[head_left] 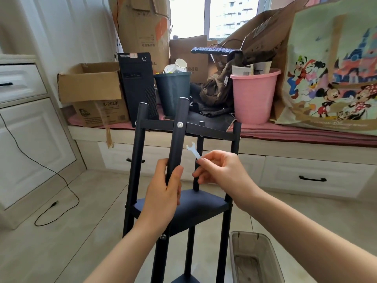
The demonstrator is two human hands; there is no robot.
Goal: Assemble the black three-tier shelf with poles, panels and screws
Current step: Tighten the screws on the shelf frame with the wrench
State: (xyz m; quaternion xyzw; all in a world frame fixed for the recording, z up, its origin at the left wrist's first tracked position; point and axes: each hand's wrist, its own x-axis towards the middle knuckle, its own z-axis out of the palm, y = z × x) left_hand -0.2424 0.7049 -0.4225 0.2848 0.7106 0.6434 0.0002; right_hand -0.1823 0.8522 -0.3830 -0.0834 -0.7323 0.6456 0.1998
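Bright window (206, 15) backlight; soft, edges warped.

1. A shelf frame (183, 201) stands on the floor (61, 231) in front of a window seat (285, 135).
2. The left hand (163, 199) grips the nearest pole (177, 144); the right hand (222, 172), to its right, pinches a small wrench (193, 151).
3. On the seat, left to right: a cardboard box (89, 86), a computer tower (138, 86), a bin (173, 92), a bucket (255, 97), a printed bag (334, 68).
4. A keyboard (212, 50) lies behind the bin.
5. A cable (40, 170) trails over the floor at left.
6. A tub (255, 260) sits on the floor, right of the frame.
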